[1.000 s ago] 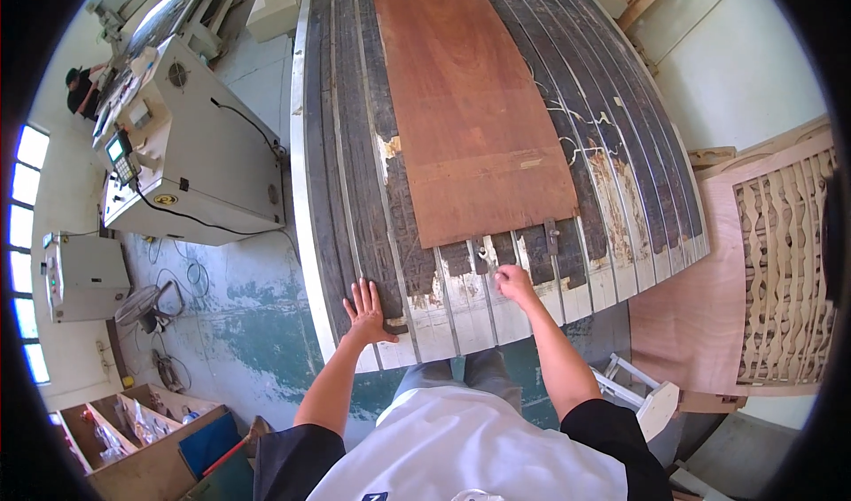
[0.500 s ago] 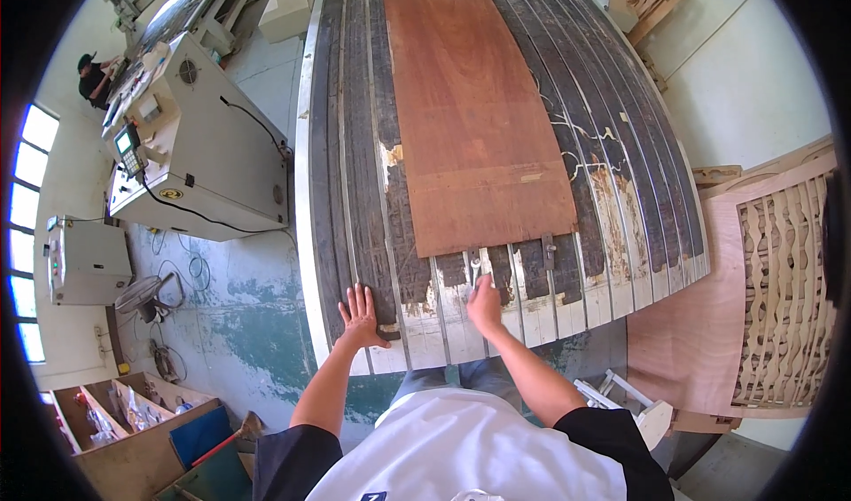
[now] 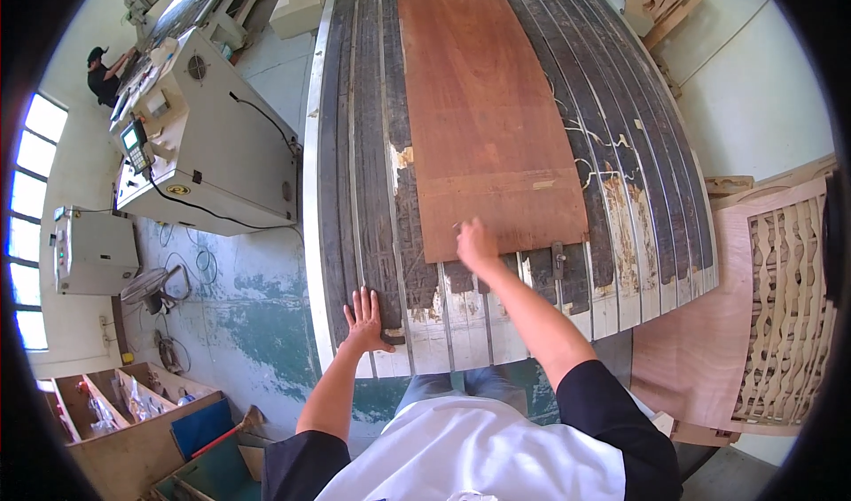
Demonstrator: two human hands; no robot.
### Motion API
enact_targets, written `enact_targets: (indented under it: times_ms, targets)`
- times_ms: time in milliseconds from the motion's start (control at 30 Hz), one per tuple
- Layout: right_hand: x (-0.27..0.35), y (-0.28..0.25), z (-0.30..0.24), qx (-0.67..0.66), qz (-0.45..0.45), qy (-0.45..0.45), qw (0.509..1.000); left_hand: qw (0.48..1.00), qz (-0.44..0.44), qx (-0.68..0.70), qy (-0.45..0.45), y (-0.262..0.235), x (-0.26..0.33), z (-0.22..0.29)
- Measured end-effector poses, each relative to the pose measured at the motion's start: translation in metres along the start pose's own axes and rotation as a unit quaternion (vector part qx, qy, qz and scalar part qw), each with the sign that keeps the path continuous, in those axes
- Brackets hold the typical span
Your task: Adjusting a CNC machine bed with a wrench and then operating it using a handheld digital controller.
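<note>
A long reddish-brown wooden board lies on the slotted machine bed. My left hand rests flat on the near left part of the bed, fingers spread and holding nothing. My right hand is closed over the board's near end. It grips a wrench, of which only a small end shows past the fingers. A metal clamp with a bolt sits at the board's near right corner. The spot of a second clamp, left of it, is hidden by my right hand and forearm.
To the left stands a grey control cabinet with a handheld controller and cable. A divided wooden bin is at lower left. Carved panels lean at the right. Thin white cords lie on the bed. Another person works far left.
My right hand has moved from the clamp at the board's near edge, forward and slightly left onto the board's end. My left hand stays flat on the bed.
</note>
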State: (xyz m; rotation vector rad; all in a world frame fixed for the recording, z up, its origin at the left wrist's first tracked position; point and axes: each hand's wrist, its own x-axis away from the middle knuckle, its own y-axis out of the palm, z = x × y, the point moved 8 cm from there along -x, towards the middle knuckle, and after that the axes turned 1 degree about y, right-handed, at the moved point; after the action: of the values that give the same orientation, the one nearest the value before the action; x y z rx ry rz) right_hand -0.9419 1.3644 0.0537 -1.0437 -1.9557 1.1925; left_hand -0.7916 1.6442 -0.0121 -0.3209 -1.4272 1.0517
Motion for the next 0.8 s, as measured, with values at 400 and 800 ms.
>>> enact_targets:
  times_ms: [400, 800]
  targets:
    - [0.083, -0.048, 0.108, 0.087, -0.03, 0.096, 0.991, 1.0, 0.003, 0.012, 0.005, 0.0, 0.001, -0.001]
    - [0.162, 0.04, 0.021, -0.008, -0.259, -0.133, 0.957, 1.0, 0.01, 0.002, 0.004, -0.002, 0.001, 0.0]
